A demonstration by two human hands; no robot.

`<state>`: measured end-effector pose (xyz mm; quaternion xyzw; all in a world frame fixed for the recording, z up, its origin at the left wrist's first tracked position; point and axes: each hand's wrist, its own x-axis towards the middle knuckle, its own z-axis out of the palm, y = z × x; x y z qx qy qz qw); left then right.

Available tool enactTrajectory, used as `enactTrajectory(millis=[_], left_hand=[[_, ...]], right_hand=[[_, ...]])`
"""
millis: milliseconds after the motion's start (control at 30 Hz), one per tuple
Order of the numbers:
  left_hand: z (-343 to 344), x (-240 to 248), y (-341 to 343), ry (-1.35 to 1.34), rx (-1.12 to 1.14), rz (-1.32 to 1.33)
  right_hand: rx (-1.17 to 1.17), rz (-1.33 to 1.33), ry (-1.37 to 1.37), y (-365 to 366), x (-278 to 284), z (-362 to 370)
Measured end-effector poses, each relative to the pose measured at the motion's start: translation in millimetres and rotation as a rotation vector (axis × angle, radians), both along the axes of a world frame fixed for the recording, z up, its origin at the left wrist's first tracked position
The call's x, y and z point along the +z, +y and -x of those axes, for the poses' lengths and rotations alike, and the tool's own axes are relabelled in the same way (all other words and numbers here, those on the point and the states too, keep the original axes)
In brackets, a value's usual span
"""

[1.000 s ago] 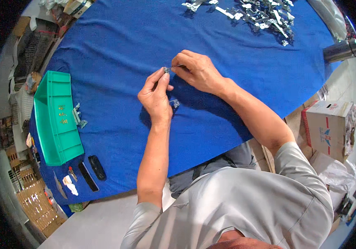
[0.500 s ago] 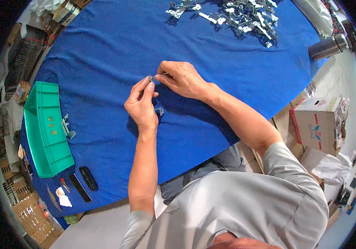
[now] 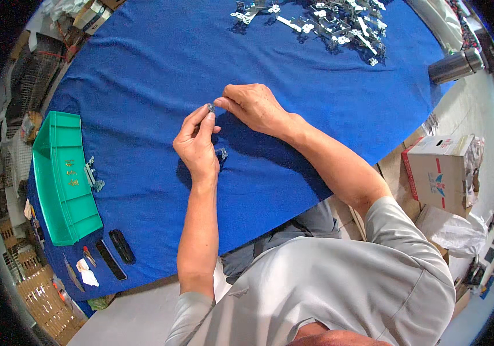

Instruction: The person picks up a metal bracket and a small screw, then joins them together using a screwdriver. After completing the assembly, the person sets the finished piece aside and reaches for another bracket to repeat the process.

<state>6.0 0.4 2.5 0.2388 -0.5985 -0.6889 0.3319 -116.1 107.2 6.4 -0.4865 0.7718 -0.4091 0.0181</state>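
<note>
Over the blue cloth, my left hand (image 3: pixel 198 149) pinches a small dark metal part (image 3: pixel 211 108) between thumb and fingertips, holding it upright. My right hand (image 3: pixel 256 108) is closed just right of that part, thumb and forefinger pressed together at it. Whatever those right fingers hold is too small or hidden to name. Beside my left wrist, another small metal piece (image 3: pixel 221 153) lies on the cloth, partly covered by the hand.
A heap of metal pieces (image 3: pixel 345 32) lies at the far side. On the left stand a green plastic bin (image 3: pixel 65 202) and a few loose parts (image 3: pixel 92 176). Black strips (image 3: pixel 121 247) lie nearer. A steel flask (image 3: pixel 456 66) and a cardboard box (image 3: pixel 438 173) are at right.
My right fingertips have shifted very slightly at the part, and a thin pale edge seen by them before no longer shows. My left hand keeps its pinch.
</note>
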Motion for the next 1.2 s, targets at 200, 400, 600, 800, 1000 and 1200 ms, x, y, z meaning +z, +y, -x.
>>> enactTrajectory(millis=[200, 400, 600, 800, 1000, 1200], left_hand=[[0.3, -0.5, -0.4, 0.008, 0.012, -0.010], [0.7, 1.9, 0.3, -0.008, 0.008, -0.019], [0.1, 1.0, -0.5, -0.006, 0.000, -0.015], [0.5, -0.4, -1.2, 0.003, -0.003, -0.023], [0.6, -0.6, -0.5, 0.001, -0.004, 0.011], [1.8, -0.5, -0.2, 0.000, 0.003, -0.018]], right_hand=[[0.037, 0.249, -0.088, -1.4, 1.1, -1.1], [0.009, 0.011, 0.031, -0.3, 0.5, 0.0], [0.066, 0.180, -0.053, -0.3, -1.6, 2.0], [0.048, 0.182, -0.081, 0.3, 2.3, -0.6], [0.067, -0.043, 0.006, 1.5, 3.0, 3.5], [0.072, 0.185, -0.084, 0.4, -1.5, 3.1]])
